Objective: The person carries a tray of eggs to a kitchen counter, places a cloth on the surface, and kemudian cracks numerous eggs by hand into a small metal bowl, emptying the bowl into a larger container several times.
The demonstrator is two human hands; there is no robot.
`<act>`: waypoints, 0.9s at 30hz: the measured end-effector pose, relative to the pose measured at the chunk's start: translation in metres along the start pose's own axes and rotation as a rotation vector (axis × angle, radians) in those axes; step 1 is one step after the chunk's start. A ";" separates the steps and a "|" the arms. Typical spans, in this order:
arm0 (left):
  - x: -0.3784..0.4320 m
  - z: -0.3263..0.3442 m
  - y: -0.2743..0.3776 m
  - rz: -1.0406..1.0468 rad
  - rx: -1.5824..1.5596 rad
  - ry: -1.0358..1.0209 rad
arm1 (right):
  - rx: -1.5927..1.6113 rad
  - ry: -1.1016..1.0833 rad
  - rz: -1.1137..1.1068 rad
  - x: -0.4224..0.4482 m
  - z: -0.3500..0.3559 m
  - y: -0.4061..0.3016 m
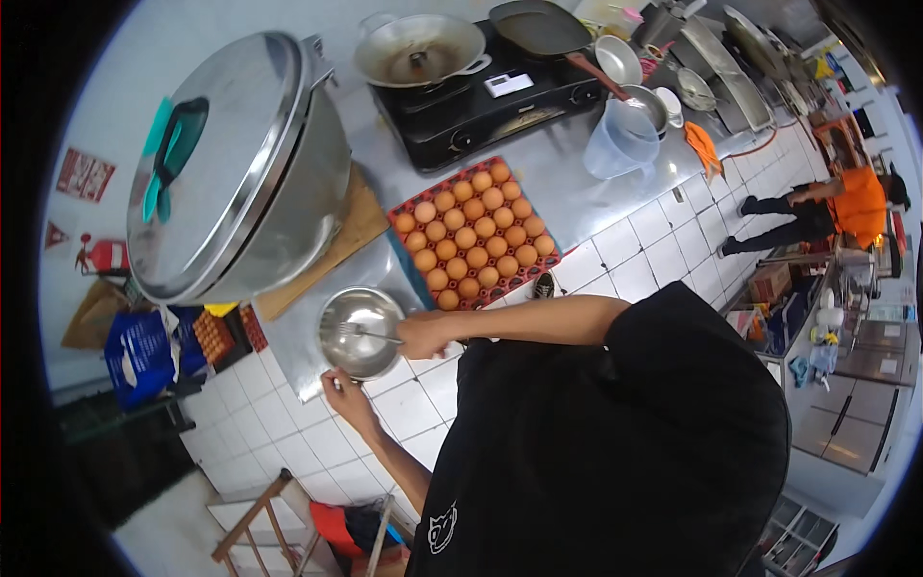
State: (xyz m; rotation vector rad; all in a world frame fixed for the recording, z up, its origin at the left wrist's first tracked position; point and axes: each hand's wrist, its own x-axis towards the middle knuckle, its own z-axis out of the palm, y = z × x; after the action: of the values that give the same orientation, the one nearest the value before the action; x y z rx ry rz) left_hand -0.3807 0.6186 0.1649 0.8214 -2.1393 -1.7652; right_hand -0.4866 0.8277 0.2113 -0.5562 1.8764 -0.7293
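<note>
A shiny metal bowl (335,355) stands near the corner of the steel worktop (288,360). My right hand (425,335) grips the handle of a metal fork (371,334), whose tines are inside the bowl. At the bowl's near rim is my left hand (345,393), its fingers curled against the edge; the exact hold is partly hidden. No egg shows clearly in the bowl. Just beyond my right hand lies a red egg tray (554,252) filled with brown eggs (477,257). A large lidded metal pot (288,209) stands on a brown board (360,223) beyond the bowl.
A black gas stove (497,108) carries a wok (422,50) and a square pan (541,29). Beside it are a plastic jug (620,144), metal bowls and an orange cloth (703,148). A person in orange (858,205) stands across the tiled floor. Wooden rails (252,516) rise below.
</note>
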 end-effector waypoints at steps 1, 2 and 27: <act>-0.004 0.013 0.003 -0.008 -0.016 -0.072 | 0.039 0.058 -0.011 -0.035 -0.014 0.009; -0.007 0.031 0.004 0.010 0.001 -0.127 | 0.077 0.110 -0.025 -0.071 -0.027 0.020; 0.021 0.470 0.012 0.181 0.537 -0.386 | 0.460 1.296 0.009 -0.319 -0.173 0.405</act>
State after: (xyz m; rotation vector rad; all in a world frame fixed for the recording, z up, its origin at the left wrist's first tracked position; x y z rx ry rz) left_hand -0.6469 0.9928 0.0624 0.3822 -2.9036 -1.3540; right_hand -0.5433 1.3680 0.1862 0.3593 2.6765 -1.7050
